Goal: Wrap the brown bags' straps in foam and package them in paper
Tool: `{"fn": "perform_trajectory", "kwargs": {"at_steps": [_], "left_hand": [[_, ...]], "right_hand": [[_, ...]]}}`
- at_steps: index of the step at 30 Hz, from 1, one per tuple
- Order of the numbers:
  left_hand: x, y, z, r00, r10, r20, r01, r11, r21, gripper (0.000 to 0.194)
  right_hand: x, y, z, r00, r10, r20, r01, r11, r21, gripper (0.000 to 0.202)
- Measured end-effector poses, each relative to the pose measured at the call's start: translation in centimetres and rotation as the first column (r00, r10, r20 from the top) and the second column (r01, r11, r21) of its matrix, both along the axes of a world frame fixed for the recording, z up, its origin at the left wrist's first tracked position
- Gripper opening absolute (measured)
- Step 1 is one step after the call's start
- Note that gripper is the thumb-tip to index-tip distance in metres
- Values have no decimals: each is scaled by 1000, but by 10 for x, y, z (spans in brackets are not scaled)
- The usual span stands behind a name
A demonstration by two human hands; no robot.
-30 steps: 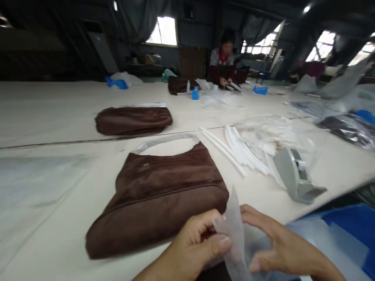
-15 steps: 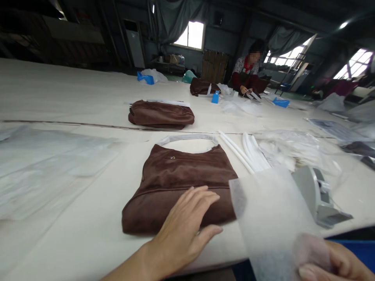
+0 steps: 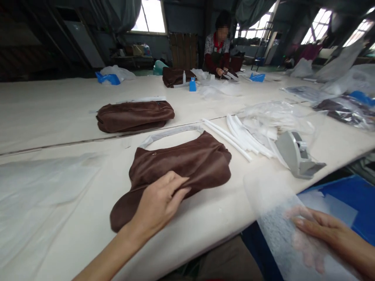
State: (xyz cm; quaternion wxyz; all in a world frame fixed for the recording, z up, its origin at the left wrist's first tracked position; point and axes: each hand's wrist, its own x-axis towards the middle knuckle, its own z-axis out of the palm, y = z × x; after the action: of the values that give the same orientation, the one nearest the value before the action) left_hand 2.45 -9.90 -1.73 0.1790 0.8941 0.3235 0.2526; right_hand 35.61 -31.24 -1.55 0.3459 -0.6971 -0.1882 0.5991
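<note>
A brown handbag [image 3: 175, 160] lies on the table in front of me, its handle [image 3: 172, 132] wrapped in pale material and arched away from me. My left hand [image 3: 161, 199] pinches the bag's near side, and the leather bunches and folds around the fingers. Off the table's front edge at the right, my right hand [image 3: 319, 230] holds a thin, see-through white sheet [image 3: 272, 203] between thumb and fingers. Some of those fingers show through the sheet from behind.
A grey tape dispenser [image 3: 295, 154] stands near the right edge. White foam strips [image 3: 228, 138] lie beside the bag. Another brown bag [image 3: 134, 115] sits farther back. Clear plastic sheets [image 3: 43, 199] cover the left. A co-worker [image 3: 218, 50] works across the table.
My left hand has gone from lying flat on the bag to gripping it, and the bag's near side has buckled. The white sheet has moved away from the bag. The view has swung right.
</note>
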Motion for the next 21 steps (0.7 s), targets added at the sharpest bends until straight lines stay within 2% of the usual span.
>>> {"fn": "perform_trajectory", "kwargs": {"at_steps": [3,5,7,9,13,15,17,19,21], "left_hand": [[-20,26,43,981,164,101,-146,975,-169,28],[-30,41,66,920,358,160,-299,905,-303,33],[-39,54,79,810,535,238,-406,806,-432,41],[-45,62,86,722,629,287,-446,741,-503,42],[-50,68,91,670,680,299,-468,698,-542,37],[-50,67,93,642,706,298,-485,675,-556,38],[-52,67,95,641,714,281,-489,662,-568,43],[-54,65,95,659,704,264,-499,673,-547,45],[-57,59,91,709,651,270,-524,743,-416,36]], "right_hand": [[-11,23,-6,985,139,-104,-130,987,90,39],[-23,46,-10,967,212,-142,-195,972,128,37],[-34,76,-14,949,269,-164,-245,958,153,32],[-46,110,-20,925,324,-196,-286,937,201,23],[-71,186,-35,882,412,-227,-342,893,291,8],[-87,223,-44,894,392,-217,-318,896,309,3],[-104,258,-52,916,345,-206,-270,908,319,7],[-119,287,-58,930,307,-200,-230,915,332,12],[-132,309,-60,932,300,-201,-213,906,365,10]]}}
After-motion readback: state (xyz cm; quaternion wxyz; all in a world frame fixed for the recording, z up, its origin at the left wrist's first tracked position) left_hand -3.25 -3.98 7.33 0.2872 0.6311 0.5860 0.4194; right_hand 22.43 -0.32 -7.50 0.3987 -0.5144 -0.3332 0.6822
